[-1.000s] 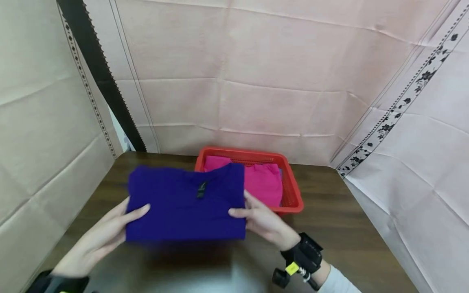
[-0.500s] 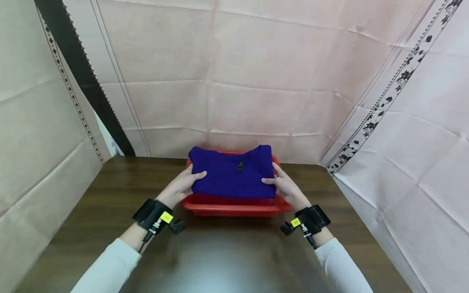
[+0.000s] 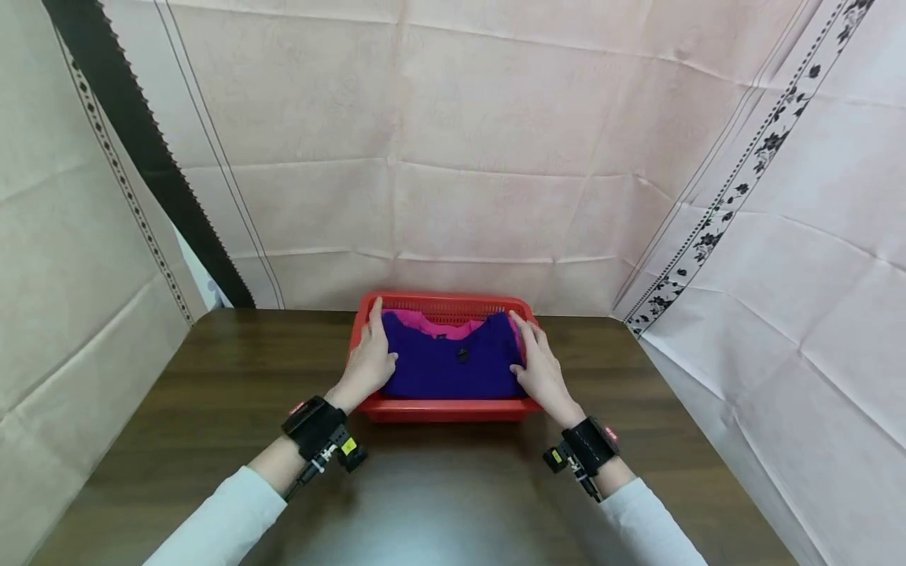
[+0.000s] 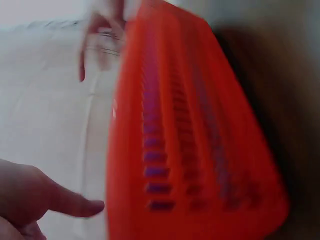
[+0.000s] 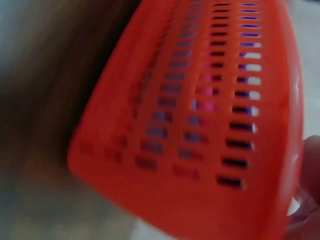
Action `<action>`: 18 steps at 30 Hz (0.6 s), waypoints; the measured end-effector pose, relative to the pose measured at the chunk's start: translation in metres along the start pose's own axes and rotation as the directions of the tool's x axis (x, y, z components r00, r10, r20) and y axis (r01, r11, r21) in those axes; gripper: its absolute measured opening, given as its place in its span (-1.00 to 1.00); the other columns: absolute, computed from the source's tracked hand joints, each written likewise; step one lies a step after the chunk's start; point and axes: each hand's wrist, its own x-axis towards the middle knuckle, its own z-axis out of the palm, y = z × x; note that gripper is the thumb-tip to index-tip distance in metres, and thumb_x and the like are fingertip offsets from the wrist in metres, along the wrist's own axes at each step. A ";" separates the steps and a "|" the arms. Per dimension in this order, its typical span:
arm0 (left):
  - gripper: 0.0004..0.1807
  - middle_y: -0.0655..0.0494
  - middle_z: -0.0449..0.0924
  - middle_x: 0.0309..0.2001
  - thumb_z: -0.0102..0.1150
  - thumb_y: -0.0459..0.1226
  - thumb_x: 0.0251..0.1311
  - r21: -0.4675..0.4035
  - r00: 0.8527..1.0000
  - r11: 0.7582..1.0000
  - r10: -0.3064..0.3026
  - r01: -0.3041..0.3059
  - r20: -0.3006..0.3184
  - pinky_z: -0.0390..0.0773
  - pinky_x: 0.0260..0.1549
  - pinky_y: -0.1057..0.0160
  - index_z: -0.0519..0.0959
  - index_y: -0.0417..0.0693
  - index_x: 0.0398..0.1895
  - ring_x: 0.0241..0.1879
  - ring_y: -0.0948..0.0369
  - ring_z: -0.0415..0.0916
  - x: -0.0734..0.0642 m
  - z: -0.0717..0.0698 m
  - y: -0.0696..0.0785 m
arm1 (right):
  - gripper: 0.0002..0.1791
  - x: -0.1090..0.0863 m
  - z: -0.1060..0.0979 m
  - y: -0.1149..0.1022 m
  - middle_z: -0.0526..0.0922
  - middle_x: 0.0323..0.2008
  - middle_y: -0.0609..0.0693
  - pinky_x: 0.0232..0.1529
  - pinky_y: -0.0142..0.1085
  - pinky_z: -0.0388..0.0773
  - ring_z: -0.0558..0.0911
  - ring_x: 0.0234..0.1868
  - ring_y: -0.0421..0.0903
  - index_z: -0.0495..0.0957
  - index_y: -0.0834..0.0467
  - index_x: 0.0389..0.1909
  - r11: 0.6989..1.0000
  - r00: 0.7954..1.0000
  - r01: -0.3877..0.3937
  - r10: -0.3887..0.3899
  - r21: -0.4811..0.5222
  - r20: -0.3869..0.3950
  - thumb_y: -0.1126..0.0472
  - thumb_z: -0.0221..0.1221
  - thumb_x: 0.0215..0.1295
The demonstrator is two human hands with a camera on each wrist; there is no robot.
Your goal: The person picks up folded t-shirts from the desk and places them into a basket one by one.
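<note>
A folded blue-purple shirt [image 3: 449, 365] with a small dark neck label lies in a red plastic basket [image 3: 453, 410], on top of a folded pink garment [image 3: 453, 329]. My left hand [image 3: 370, 358] is at the basket's left side, its fingers extended and its thumb at the shirt's left edge. Along the right edge lies my right hand [image 3: 543, 369], fingers fairly straight and thumb over the cloth. Neither hand grips the shirt. In the left wrist view the slotted basket wall [image 4: 200, 125] fills the middle; the right wrist view shows the opposite slotted wall.
The basket stands near the back of a brown wooden table [image 3: 439, 487]. White cloth sheets [image 3: 453, 196] hang behind the table and at both sides. Each wrist wears a black strap with a small camera, such as the left wrist camera [image 3: 350, 454].
Both hands carried the folded shirt from the left front over the basket and lowered it onto the pink garment. Their grip on it has since loosened and the fingers have straightened.
</note>
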 end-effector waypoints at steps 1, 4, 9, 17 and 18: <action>-0.07 -0.45 0.24 0.20 0.14 -0.37 0.14 0.092 0.997 0.994 0.063 -0.059 -0.044 0.47 -0.13 -0.16 -0.22 -0.11 0.46 -0.04 -0.20 0.38 0.000 -0.001 0.003 | -0.14 0.001 -0.001 -0.002 0.23 0.30 0.29 -0.04 0.15 0.48 0.31 0.22 0.17 0.17 -0.04 0.37 0.997 0.998 0.065 -0.065 -0.049 0.007 0.40 0.26 0.02; -0.21 -0.42 0.05 0.34 0.18 -0.19 0.15 0.305 0.989 0.941 0.146 -0.147 0.029 0.23 0.14 -0.31 0.06 -0.11 0.41 0.24 -0.31 0.06 -0.001 -0.002 0.012 | -0.39 0.006 -0.001 -0.005 0.09 0.40 0.23 0.20 0.22 0.26 -0.02 0.38 0.22 0.29 -0.01 0.31 0.961 0.962 0.251 -0.234 -0.120 0.138 0.18 0.19 0.20; -0.14 -0.44 -0.17 0.40 -0.05 0.23 0.15 0.520 0.901 0.844 -0.117 -0.132 0.418 -0.11 0.24 -0.40 0.00 0.10 0.46 0.27 -0.45 -0.29 -0.004 0.007 0.014 | -0.25 0.008 0.009 -0.007 -0.29 0.47 0.21 0.26 0.26 0.11 -0.31 0.39 0.26 -0.04 -0.06 0.45 0.967 0.843 0.177 -0.053 -0.182 0.536 -0.22 -0.09 0.31; -0.14 -0.33 -0.34 0.44 -0.25 0.32 0.17 0.627 0.748 0.767 -0.335 -0.137 0.573 -0.36 0.31 -0.29 -0.18 0.27 0.48 0.31 -0.39 -0.40 -0.007 0.016 0.003 | -0.05 -0.002 0.023 -0.012 -0.50 0.45 0.20 0.28 0.24 0.10 -0.36 0.40 0.19 -0.41 -0.08 0.46 0.929 0.607 0.003 0.293 -0.371 0.739 -0.43 -0.25 0.22; -0.13 -0.33 -0.34 0.44 -0.25 0.32 0.17 0.623 0.742 0.770 -0.340 -0.133 0.578 -0.38 0.31 -0.30 -0.18 0.27 0.48 0.30 -0.39 -0.41 -0.006 0.016 0.002 | -0.07 -0.001 0.024 -0.012 -0.51 0.45 0.19 0.29 0.25 0.06 -0.37 0.39 0.19 -0.40 -0.11 0.46 0.927 0.592 0.012 0.295 -0.375 0.750 -0.42 -0.25 0.23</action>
